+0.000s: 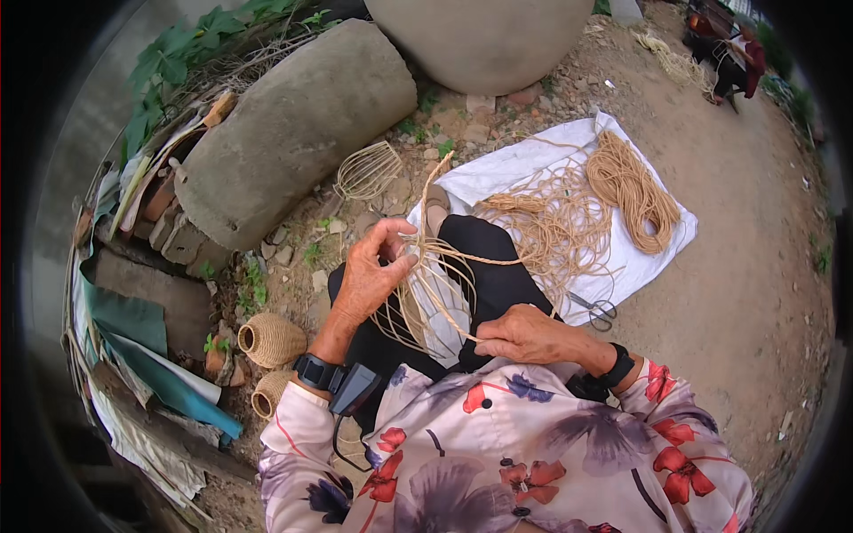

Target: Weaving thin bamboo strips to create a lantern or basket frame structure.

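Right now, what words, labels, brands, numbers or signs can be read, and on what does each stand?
None: no legible text shows on the ribbed frame, coiled cord or white sheet. Any marking on the dark wrist device is too small to read.

Head view, left of 2 fisheye cameras: looked down and forward from above the person's floral shirt, which filled the lower middle. Left hand and right hand sat near, around mid-frame; dirt path ran farther off, upper right. Outer edges darkened.
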The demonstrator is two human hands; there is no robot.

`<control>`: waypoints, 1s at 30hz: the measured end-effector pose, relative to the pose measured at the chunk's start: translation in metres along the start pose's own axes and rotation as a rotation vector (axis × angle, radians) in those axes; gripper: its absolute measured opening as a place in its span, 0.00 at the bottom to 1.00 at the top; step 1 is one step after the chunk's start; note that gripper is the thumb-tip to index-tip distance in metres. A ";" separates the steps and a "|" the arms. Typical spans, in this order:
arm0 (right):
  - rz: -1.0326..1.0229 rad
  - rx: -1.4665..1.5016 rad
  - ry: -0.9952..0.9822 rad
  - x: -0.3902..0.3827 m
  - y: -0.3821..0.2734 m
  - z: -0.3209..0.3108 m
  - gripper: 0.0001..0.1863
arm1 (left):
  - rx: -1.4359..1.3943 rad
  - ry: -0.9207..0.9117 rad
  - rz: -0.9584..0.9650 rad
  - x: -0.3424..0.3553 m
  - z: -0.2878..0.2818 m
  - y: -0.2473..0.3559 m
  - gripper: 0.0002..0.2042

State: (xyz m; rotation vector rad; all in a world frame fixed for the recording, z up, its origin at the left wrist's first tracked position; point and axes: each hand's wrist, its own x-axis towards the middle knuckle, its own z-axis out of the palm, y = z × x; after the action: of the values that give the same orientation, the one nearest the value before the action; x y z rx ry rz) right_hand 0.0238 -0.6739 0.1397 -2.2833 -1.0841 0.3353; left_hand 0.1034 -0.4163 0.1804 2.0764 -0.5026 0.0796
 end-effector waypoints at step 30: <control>-0.211 0.631 0.532 0.107 -0.011 -0.053 0.15 | 0.239 0.022 -0.006 -0.016 -0.005 0.015 0.09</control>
State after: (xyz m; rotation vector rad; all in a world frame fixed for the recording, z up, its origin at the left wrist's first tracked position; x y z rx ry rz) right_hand 0.1096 -0.6068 0.1911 -1.5512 -0.7838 -0.0268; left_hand 0.0841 -0.4136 0.1910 2.3072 -0.4931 0.1657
